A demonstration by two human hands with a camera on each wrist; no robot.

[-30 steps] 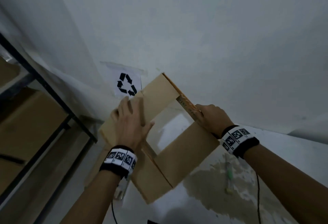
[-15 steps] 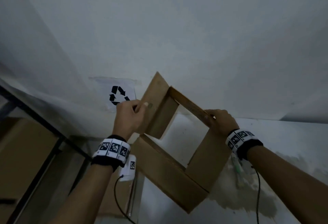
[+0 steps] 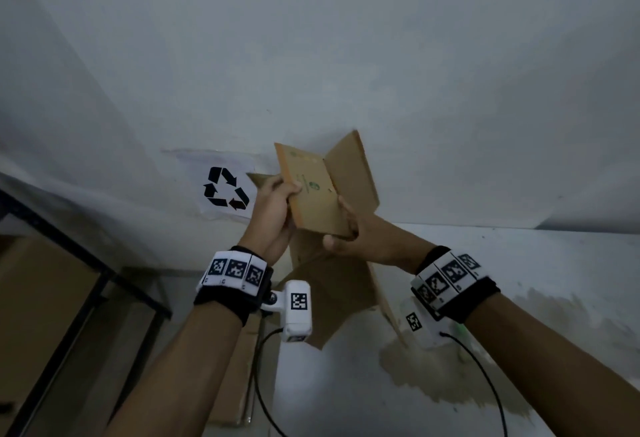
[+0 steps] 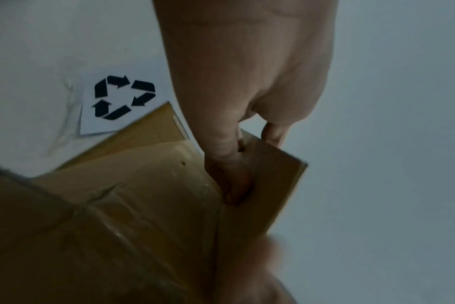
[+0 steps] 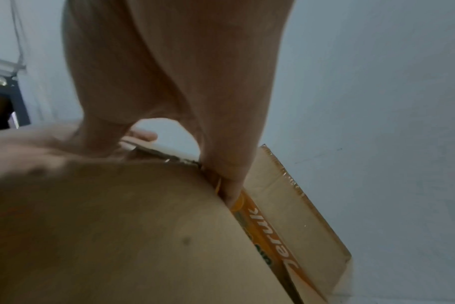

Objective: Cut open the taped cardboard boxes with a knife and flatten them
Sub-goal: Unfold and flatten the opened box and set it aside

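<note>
A brown cardboard box [image 3: 322, 194], cut open with its flaps loose, is held up in front of a white wall, its panels folded together. My left hand [image 3: 277, 201] grips its left edge, thumb on the printed face. My right hand [image 3: 349, 229] grips the lower right edge from below. In the left wrist view the left fingers [image 4: 234, 164] pinch a flap of the box [image 4: 143, 185]. In the right wrist view the right fingers [image 5: 229, 181] curl over the edge of the box [image 5: 286, 205] beside an orange printed strip. No knife is clearly visible.
A recycling symbol sheet [image 3: 227, 191] is taped to the wall at the left. A dark metal rack [image 3: 83, 284] holding large cardboard boxes stands at the lower left. A white table [image 3: 519, 281] with a brownish stain [image 3: 450, 367] lies below my right arm.
The box was an open square tube held wide apart. My hands have come together and raised it, and the panels are now collapsed against each other.
</note>
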